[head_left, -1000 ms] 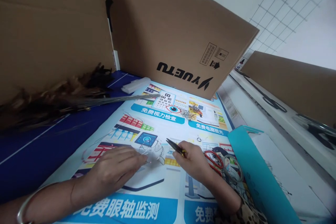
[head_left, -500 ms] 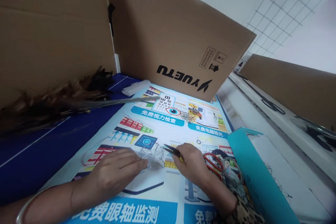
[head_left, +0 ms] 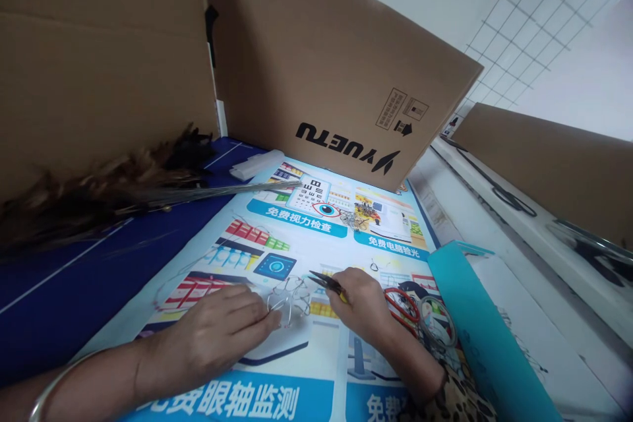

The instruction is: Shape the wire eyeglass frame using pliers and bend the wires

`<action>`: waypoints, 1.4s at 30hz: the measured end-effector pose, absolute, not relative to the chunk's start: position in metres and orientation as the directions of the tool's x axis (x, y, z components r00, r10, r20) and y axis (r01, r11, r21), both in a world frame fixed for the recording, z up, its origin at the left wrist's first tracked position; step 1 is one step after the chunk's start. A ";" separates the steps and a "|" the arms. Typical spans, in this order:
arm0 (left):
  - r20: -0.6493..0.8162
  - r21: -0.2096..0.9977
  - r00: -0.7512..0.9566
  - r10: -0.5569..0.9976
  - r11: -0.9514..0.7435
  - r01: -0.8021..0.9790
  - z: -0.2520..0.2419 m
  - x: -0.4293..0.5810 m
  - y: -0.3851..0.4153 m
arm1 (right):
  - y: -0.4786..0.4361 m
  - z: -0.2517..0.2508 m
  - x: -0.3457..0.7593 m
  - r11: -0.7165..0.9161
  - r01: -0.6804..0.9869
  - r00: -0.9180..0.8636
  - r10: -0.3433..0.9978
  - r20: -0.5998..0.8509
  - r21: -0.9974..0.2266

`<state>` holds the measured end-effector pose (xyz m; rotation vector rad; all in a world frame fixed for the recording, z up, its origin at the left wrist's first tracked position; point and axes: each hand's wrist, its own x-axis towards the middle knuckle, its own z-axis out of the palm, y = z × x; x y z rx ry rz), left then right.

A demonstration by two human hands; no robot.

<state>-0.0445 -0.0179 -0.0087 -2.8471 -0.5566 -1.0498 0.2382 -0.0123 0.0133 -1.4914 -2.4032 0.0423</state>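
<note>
Between the fingertips of my left hand [head_left: 232, 326] is a bent silver wire piece [head_left: 289, 297] with several thin loops. The loops fan out to the right, over the printed poster; the pinched end is hidden by my fingers. My right hand [head_left: 361, 303] is wrapped round a pair of pliers [head_left: 327, 282] with dark pointed jaws and a bit of yellow handle showing. The jaw tips point left, close to the wire loops but not gripping them. Whether the jaws are slightly parted is hard to tell.
Coils of red wire [head_left: 403, 306] and pale wire [head_left: 438, 321] lie right of my right hand. A teal box [head_left: 494, 323] borders the right side. Thin metal rods [head_left: 217, 192] and brown feathers [head_left: 123, 178] lie at left. Cardboard [head_left: 336, 66] walls stand behind.
My left hand has shifted slightly right and down, and the wire piece has turned in its fingers so its loops spread differently. The right hand with the pliers has barely moved.
</note>
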 end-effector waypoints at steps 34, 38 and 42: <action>0.632 0.213 0.637 0.441 -0.890 0.404 -0.009 -0.038 -0.017 | -0.017 0.006 0.233 0.638 0.740 -0.445 0.701 0.557 -0.212; 0.658 0.294 0.562 0.501 -0.858 0.420 -0.010 -0.038 -0.015 | -0.020 0.005 0.230 0.627 0.735 -0.390 0.702 0.596 -0.257; 0.675 0.337 0.517 0.526 -0.843 0.419 -0.010 -0.039 -0.016 | -0.024 0.008 0.225 0.637 0.738 -0.403 0.680 0.612 -0.221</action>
